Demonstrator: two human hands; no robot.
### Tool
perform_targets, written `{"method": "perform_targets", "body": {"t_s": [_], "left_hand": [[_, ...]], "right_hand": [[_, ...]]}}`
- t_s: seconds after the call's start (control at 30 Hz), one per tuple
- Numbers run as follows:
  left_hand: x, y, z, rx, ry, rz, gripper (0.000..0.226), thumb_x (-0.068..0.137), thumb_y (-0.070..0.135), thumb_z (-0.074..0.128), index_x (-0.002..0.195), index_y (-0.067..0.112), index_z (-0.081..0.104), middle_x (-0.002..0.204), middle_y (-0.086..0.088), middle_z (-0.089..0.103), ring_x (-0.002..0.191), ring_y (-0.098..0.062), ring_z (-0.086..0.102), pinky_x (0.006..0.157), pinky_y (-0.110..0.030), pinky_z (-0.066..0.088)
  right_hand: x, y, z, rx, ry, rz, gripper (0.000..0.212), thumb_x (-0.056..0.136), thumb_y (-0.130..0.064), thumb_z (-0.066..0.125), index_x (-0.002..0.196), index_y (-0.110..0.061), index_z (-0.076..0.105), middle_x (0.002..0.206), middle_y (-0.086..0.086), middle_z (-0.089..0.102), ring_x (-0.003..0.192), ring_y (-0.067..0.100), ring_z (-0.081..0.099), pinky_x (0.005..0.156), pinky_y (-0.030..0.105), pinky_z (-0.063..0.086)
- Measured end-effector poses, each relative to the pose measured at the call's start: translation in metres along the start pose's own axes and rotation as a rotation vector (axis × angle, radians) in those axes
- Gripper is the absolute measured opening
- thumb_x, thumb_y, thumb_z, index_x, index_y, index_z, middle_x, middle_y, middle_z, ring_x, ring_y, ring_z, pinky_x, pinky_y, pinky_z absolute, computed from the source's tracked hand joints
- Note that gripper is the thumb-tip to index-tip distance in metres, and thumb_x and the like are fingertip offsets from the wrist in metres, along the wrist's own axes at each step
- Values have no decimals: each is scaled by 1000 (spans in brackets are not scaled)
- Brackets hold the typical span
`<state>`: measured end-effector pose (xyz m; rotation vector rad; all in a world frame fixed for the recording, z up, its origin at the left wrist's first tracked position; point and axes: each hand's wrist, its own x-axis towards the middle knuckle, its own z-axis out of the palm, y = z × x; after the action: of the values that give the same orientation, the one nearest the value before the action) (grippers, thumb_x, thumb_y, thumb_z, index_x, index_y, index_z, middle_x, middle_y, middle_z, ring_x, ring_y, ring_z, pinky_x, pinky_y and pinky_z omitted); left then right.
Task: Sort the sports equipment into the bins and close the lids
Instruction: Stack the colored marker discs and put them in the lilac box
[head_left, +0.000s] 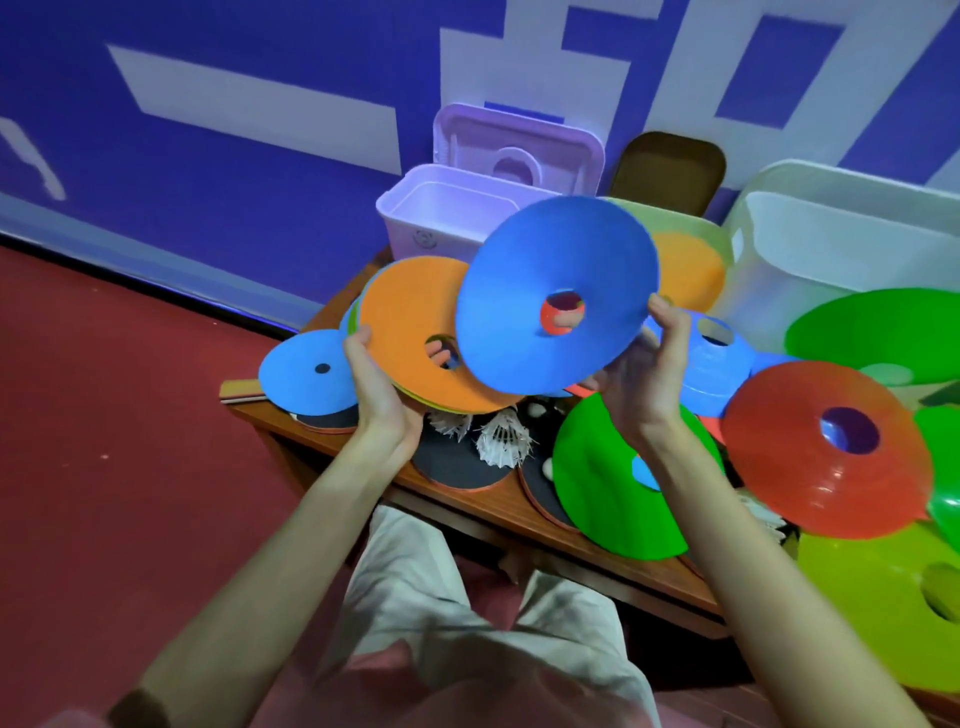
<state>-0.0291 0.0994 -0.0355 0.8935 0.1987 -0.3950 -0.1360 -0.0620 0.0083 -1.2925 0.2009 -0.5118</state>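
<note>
Your right hand (647, 364) pinches a blue disc cone (556, 293); your left hand (379, 384) grips an orange-topped stack (415, 332) above the table (519, 506).

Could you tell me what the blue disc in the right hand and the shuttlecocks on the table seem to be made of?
The blue disc looks like thin, flexible plastic with a matte finish: uniform colour, a clean-cut centre hole, and a slight curl at the edge. The shuttlecocks seem feathered, with separate white vanes fanning out, though synthetic feathers cannot be ruled out. The table looks like varnished wood, reddish-brown with a slight sheen.
</note>
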Motion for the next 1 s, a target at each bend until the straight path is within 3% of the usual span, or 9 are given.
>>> {"method": "perform_targets", "body": {"t_s": [0.07, 0.17, 0.33, 0.4, 0.47, 0.67, 0.77, 0.87, 1.0], "left_hand": [[-2, -2, 2, 14, -33, -1, 48, 97, 47, 31, 117, 17, 62, 102, -7, 73, 97, -25, 66, 83, -35, 54], [-4, -7, 5, 26, -54, -39, 50, 96, 49, 32, 130, 22, 56, 117, -3, 69, 110, -23, 63, 90, -37, 51], [-3, -14, 9, 49, -92, -85, 50, 96, 49, 30, 128, 21, 58, 121, -2, 67, 115, -26, 60, 98, -43, 46], [-2, -15, 12, 46, -107, -103, 51, 97, 49, 29, 128, 22, 59, 122, -3, 67, 114, -26, 60, 92, -41, 48], [1, -16, 18, 60, -131, -85, 50, 97, 47, 28, 127, 21, 59, 121, -3, 67, 112, -25, 61, 86, -37, 51], [16, -3, 55, 38, -261, -21, 41, 97, 38, 32, 103, 14, 65, 92, -8, 72, 84, -27, 68, 79, -43, 57], [37, 6, 72, 69, -230, 27, 43, 98, 41, 33, 111, 13, 62, 104, -9, 71, 91, -27, 68, 75, -40, 58], [63, 17, 89, 194, -218, 92, 42, 100, 41, 35, 120, 14, 60, 114, -6, 69, 102, -25, 66, 92, -44, 53], [111, 35, 112, 392, -190, 141, 26, 104, 31, 35, 113, 18, 56, 115, -7, 64, 98, -23, 62, 84, -42, 53]], "right_hand": [[4, 7, -4, -64, 10, 24, 53, 91, -48, 22, 78, -23, 68, 70, -5, 66, 54, 14, 42, 48, 23, 24], [13, 23, -7, -397, 129, 27, 37, 83, -48, 26, 74, -21, 51, 63, 1, 59, 52, 12, 46, 46, 23, 31], [15, 37, -24, -760, 309, -140, 28, 91, -24, 35, 66, -28, 47, 86, 4, 44, 89, 10, 38, 79, 25, 29], [17, 40, -31, -785, 303, -127, 29, 91, -23, 37, 108, -21, 61, 104, 9, 46, 102, 13, 37, 88, 25, 31], [26, 39, -36, -829, 273, -92, 51, 90, -25, 39, 138, -8, 42, 121, 13, 49, 112, 20, 43, 95, 30, 34], [65, 29, -34, -862, 164, -44, 44, 84, -14, 51, 126, 1, 49, 123, 15, 58, 113, 26, 54, 91, 31, 39], [91, 20, -30, -881, 190, -69, 50, 81, -17, 54, 128, 1, 50, 125, 16, 58, 115, 28, 54, 96, 37, 42], [124, 11, -25, -903, 205, -106, 48, 80, -16, 56, 124, 3, 52, 121, 18, 60, 111, 30, 56, 89, 37, 43], [175, 8, -21, -969, 224, -107, 52, 76, -23, 52, 120, 5, 53, 117, 20, 60, 107, 34, 57, 88, 43, 44]]}}
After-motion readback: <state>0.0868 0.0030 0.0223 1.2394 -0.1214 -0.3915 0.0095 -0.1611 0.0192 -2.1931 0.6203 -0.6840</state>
